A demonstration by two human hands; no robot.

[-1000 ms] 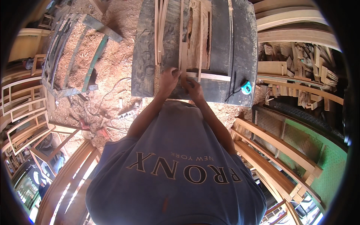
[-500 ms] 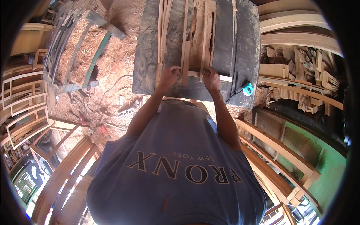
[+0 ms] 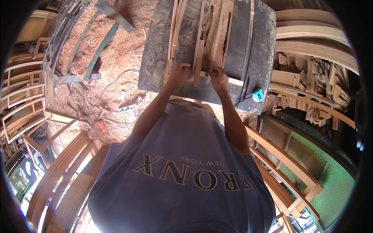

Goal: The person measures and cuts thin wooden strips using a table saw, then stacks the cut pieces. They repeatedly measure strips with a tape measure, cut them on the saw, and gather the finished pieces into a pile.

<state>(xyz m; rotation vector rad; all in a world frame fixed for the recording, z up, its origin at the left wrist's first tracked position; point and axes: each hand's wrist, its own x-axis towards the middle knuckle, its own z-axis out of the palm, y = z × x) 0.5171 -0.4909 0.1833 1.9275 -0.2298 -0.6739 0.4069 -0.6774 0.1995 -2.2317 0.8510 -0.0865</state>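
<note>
My left hand (image 3: 180, 74) is closed, its fingers curled beside the lower end of a narrow wooden strip (image 3: 199, 58); whether something small sits in them is hidden. On the other side of that strip, my right hand (image 3: 220, 80) pinches the near end of another thin wooden strip (image 3: 213, 58). A pale crosspiece (image 3: 235, 81) runs sideways under the strips and sticks out past my right hand. Beneath lies a rough board (image 3: 222, 27) with dark splits. All rest on the dark worktable (image 3: 155, 46).
Several long strips (image 3: 176, 27) lie on the table's left part. A blue tape measure (image 3: 257, 95) is near its right corner. Offcuts (image 3: 328, 83) are piled at right. On the left, a metal frame (image 3: 103, 50) stands over shavings, with a power strip (image 3: 129, 108) on the floor.
The view has shifted, so the table appears slightly turned and farther right. My left hand has drawn a little away from the strip beside it; my right hand stays near the strip ends.
</note>
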